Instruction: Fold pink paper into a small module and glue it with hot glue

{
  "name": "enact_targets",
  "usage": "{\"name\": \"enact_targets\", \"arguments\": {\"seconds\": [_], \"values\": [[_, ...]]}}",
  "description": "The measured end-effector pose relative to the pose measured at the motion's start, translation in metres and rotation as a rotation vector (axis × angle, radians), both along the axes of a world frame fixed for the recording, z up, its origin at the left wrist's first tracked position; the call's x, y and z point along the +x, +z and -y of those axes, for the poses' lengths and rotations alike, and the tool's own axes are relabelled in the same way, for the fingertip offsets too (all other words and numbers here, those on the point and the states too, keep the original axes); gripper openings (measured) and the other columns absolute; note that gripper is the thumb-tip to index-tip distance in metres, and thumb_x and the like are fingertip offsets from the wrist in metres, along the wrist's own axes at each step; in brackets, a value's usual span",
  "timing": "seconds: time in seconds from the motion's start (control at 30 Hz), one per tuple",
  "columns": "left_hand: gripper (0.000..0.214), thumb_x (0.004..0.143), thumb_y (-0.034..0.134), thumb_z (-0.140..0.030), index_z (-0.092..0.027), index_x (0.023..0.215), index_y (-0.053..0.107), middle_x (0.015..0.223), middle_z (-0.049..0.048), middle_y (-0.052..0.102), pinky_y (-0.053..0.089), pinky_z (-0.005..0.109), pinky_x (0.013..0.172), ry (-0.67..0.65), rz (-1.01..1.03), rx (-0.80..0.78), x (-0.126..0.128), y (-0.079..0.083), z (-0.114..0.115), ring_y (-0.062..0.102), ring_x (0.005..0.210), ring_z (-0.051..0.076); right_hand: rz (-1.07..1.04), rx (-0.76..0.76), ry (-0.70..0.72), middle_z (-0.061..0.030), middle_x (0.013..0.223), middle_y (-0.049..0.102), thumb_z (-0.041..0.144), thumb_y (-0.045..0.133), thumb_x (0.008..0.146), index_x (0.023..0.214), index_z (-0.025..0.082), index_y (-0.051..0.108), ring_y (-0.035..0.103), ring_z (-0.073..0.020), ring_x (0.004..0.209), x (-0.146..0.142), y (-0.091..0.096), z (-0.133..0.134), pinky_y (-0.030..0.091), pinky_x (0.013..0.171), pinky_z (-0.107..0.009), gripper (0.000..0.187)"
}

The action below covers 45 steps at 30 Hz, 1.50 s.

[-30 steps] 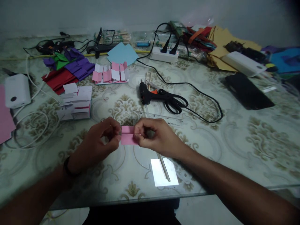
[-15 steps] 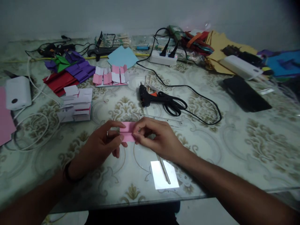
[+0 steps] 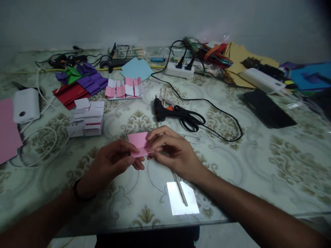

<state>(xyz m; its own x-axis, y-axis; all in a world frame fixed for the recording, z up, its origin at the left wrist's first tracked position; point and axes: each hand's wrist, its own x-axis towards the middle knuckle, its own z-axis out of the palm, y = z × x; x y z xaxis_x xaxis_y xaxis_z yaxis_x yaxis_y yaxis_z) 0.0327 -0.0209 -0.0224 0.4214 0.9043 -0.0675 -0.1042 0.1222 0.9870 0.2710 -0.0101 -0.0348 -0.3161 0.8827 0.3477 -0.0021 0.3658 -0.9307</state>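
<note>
A small piece of pink folded paper (image 3: 139, 140) is held between both hands just above the table, creased lengthwise with its upper flap raised. My left hand (image 3: 113, 157) pinches its left end between thumb and fingers. On the other end, my right hand (image 3: 174, 150) grips the paper with thumb and fingertips; that end is partly hidden. Beyond my right hand lies a black glue gun (image 3: 170, 112) beside black-handled scissors (image 3: 192, 119). A white sheet (image 3: 182, 199) with a thin rod (image 3: 181, 189) on it is near the table's front edge.
White-and-pink folded pieces (image 3: 88, 119) lie to the left, with more (image 3: 124, 89) behind. Red paper (image 3: 71, 93) and purple paper (image 3: 93, 81) sit further back. A white power strip (image 3: 178, 70) feeds a black cord. At right lies a black phone-like slab (image 3: 269, 109); a white device (image 3: 26, 105) is far left.
The pink paper's upper flap has opened up and stands wider than before. My fingers have shifted slightly on it, and the whole view has tilted a little.
</note>
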Motion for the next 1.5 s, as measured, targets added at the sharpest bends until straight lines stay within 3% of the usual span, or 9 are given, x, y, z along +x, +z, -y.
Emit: {"name": "enact_targets", "arguments": {"seconds": [0.2,0.33,0.47,0.57,0.83,0.9,1.0,1.23,1.5], "values": [[0.015,0.094,0.085,-0.029,-0.019,0.092,0.074,0.077,0.0033,0.085,0.069,0.030,0.070,0.089,-0.083,0.016,0.005,0.000,0.001,0.084,0.071,0.020,-0.100,-0.163,0.017,-0.0072,0.122,0.064,0.017,0.078,0.093,0.099,0.023,0.079,0.072,-0.0160,0.097,-0.001,-0.006,0.000,0.066,0.081,-0.029,0.009],[0.011,0.093,0.082,-0.026,-0.020,0.089,0.074,0.076,0.0020,0.084,0.069,0.032,0.071,0.132,-0.157,0.067,0.007,0.001,0.000,0.083,0.072,0.020,-0.254,-0.424,0.079,-0.0049,0.119,0.068,0.036,0.080,0.098,0.126,0.026,0.065,0.075,-0.0149,0.085,-0.002,-0.003,0.000,0.067,0.083,-0.033,0.033],[0.006,0.094,0.076,-0.020,-0.021,0.090,0.073,0.076,0.0006,0.084,0.067,0.029,0.070,0.070,-0.268,0.164,0.006,-0.001,0.001,0.083,0.070,0.018,-0.159,-0.582,0.164,-0.0020,0.089,0.074,0.050,0.087,0.092,0.103,0.019,0.069,0.072,-0.0159,0.077,-0.004,0.002,0.000,0.063,0.078,-0.032,0.038],[0.007,0.097,0.074,-0.021,-0.023,0.096,0.068,0.076,-0.0013,0.082,0.065,0.028,0.069,0.013,-0.291,0.197,0.004,-0.006,0.004,0.082,0.069,0.018,-0.062,-0.594,0.157,0.0003,0.075,0.071,0.052,0.091,0.087,0.084,0.018,0.069,0.066,-0.0144,0.070,-0.006,0.003,-0.001,0.056,0.070,-0.028,0.041],[0.031,0.097,0.077,-0.025,-0.027,0.121,0.057,0.081,-0.0049,0.077,0.063,0.026,0.061,0.092,-0.108,0.021,0.004,-0.007,-0.003,0.077,0.062,0.015,0.003,-0.562,0.131,-0.0017,0.074,0.072,0.058,0.087,0.088,0.074,0.018,0.070,0.066,-0.0152,0.069,-0.007,0.005,0.002,0.053,0.069,-0.028,0.045],[0.011,0.101,0.071,-0.031,-0.021,0.104,0.069,0.074,-0.0009,0.076,0.061,0.025,0.060,-0.009,-0.192,0.011,0.005,-0.003,-0.006,0.074,0.061,0.015,-0.012,-0.577,0.148,-0.0006,0.073,0.071,0.058,0.087,0.088,0.077,0.018,0.071,0.065,-0.0150,0.068,-0.007,0.005,0.003,0.053,0.069,-0.029,0.044],[0.030,0.104,0.065,-0.036,-0.018,0.082,0.073,0.069,0.0025,0.075,0.058,0.024,0.061,-0.109,-0.303,0.024,0.007,0.004,-0.007,0.071,0.060,0.014,-0.007,-0.603,0.182,0.0002,0.074,0.069,0.058,0.087,0.088,0.081,0.018,0.070,0.062,-0.0141,0.067,-0.009,0.003,0.004,0.052,0.068,-0.028,0.044],[0.028,0.099,0.066,-0.031,-0.016,0.076,0.071,0.065,0.0000,0.071,0.052,0.020,0.055,-0.116,-0.360,-0.020,0.003,0.006,-0.001,0.065,0.055,0.011,0.056,-0.606,0.282,-0.0006,0.079,0.065,0.061,0.078,0.095,0.087,0.018,0.068,0.055,-0.0150,0.071,-0.012,0.000,0.010,0.045,0.066,-0.029,0.045],[0.034,0.101,0.067,-0.035,-0.014,0.075,0.072,0.063,0.0008,0.072,0.049,0.019,0.050,-0.102,-0.331,-0.077,0.004,0.003,-0.002,0.063,0.049,0.010,0.011,-0.571,0.169,0.0009,0.074,0.066,0.058,0.082,0.093,0.079,0.018,0.066,0.060,-0.0136,0.068,-0.009,0.001,0.007,0.047,0.067,-0.027,0.045]]}}
